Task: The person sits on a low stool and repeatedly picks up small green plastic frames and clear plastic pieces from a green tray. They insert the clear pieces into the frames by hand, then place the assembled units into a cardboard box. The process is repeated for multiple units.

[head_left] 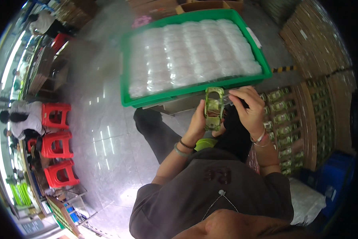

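My left hand [197,121] is closed around the lower left side of a yellow-green toy car body shell [213,106], which stands lengthwise in front of my lap with openings showing through it. At the shell's right edge, my right hand [248,105] has its thumb and forefinger brought together in a pinch. A small greyish, see-through bit shows by those fingertips, too small to make out. Just beyond the hands is a green crate [126,85] full of rows of white, plastic-wrapped rounded items [195,49].
On the right, cardboard trays [312,119] hold rows of similar green shells [288,128]. Stacked cardboard [314,36] rises behind them, with a blue bin [334,173] nearer. Red stools [56,144] line a workbench at left, where other people [25,119] sit.
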A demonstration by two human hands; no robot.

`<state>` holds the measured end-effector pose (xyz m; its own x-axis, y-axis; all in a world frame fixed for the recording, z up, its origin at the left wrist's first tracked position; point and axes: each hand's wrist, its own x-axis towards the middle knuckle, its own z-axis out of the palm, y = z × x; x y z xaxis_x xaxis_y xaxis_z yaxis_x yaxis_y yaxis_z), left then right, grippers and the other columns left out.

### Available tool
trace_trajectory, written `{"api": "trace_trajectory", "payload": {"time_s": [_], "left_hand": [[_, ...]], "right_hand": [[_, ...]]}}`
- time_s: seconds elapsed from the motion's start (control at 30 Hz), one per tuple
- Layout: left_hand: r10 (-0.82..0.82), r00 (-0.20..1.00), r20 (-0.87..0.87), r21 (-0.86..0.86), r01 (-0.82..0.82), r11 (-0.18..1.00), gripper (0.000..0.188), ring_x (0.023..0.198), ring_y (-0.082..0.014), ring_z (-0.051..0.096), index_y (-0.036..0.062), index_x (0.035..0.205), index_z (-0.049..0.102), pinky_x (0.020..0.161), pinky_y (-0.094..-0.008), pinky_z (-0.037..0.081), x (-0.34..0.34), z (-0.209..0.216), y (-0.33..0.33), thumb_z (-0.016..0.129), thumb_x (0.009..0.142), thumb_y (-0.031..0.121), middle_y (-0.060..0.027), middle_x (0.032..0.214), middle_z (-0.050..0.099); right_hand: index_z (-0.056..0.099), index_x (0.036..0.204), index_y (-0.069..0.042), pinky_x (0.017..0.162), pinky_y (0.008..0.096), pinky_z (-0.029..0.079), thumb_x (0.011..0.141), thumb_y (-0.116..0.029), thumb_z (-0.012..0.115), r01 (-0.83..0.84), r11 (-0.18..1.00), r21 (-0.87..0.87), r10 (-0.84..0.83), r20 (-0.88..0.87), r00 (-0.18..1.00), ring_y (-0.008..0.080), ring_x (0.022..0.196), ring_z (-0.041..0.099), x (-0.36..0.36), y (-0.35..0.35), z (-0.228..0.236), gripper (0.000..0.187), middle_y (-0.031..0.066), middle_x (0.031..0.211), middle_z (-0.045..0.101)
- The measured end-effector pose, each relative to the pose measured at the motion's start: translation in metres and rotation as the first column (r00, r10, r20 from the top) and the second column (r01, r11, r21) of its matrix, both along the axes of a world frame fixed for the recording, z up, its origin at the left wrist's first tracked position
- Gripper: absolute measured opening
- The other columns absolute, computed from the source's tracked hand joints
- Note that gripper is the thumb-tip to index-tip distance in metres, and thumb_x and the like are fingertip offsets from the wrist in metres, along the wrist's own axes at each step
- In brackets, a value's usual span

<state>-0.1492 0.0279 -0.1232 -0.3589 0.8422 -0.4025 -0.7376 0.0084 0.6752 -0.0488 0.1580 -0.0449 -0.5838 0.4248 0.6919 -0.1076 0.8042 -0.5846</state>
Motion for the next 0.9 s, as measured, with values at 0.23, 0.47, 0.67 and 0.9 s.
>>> {"api": "trace_trajectory", "payload": {"time_s": [0.23,0.47,0.67,0.9], "left_hand": [[0.030,0.993,-0.110,-0.008,-0.031,0.999,0.058,0.076,-0.0221,0.067,0.0005,0.116,0.051,0.068,-0.0322,0.054,0.006,-0.006,-0.002,0.020,0.100,0.047,-0.0135,0.092,0.065],[0.017,0.984,-0.177,-0.050,-0.026,0.998,0.055,0.074,-0.0211,0.067,0.0007,0.115,0.049,0.068,-0.0304,0.055,0.004,0.001,-0.008,0.019,0.102,0.044,-0.0138,0.090,0.065],[0.019,0.989,-0.150,-0.010,-0.021,1.000,0.054,0.075,-0.0211,0.067,0.0009,0.115,0.048,0.069,-0.0298,0.055,0.005,-0.002,-0.009,0.018,0.102,0.044,-0.0134,0.090,0.064],[0.043,0.978,-0.206,0.020,-0.039,0.999,0.055,0.075,-0.0221,0.066,0.0029,0.117,0.047,0.067,-0.0311,0.055,0.006,-0.009,-0.007,0.018,0.101,0.047,-0.0133,0.092,0.064]], "right_hand": [[0.068,0.088,-0.004,0.067,0.0337,0.048,0.072,-0.003,0.071,0.007,0.981,0.191,-0.023,0.084,0.996,0.0228,0.080,0.059,-0.007,-0.005,-0.024,0.016,0.0055,0.079,0.064],[0.067,0.087,-0.007,0.081,0.0365,0.046,0.071,-0.006,0.069,-0.071,0.966,0.248,0.026,0.178,0.984,0.0234,0.094,0.057,-0.015,-0.006,-0.034,0.016,0.0026,0.081,0.064],[0.067,0.087,-0.008,0.083,0.0368,0.045,0.071,-0.006,0.069,-0.077,0.964,0.253,0.029,0.185,0.982,0.0234,0.095,0.056,-0.015,-0.003,-0.032,0.016,0.0025,0.081,0.064],[0.067,0.088,-0.006,0.085,0.0368,0.044,0.077,-0.011,0.067,-0.223,0.975,-0.011,0.216,0.303,0.928,0.0237,0.095,0.056,-0.019,0.008,-0.041,0.012,0.0052,0.077,0.065]]}}
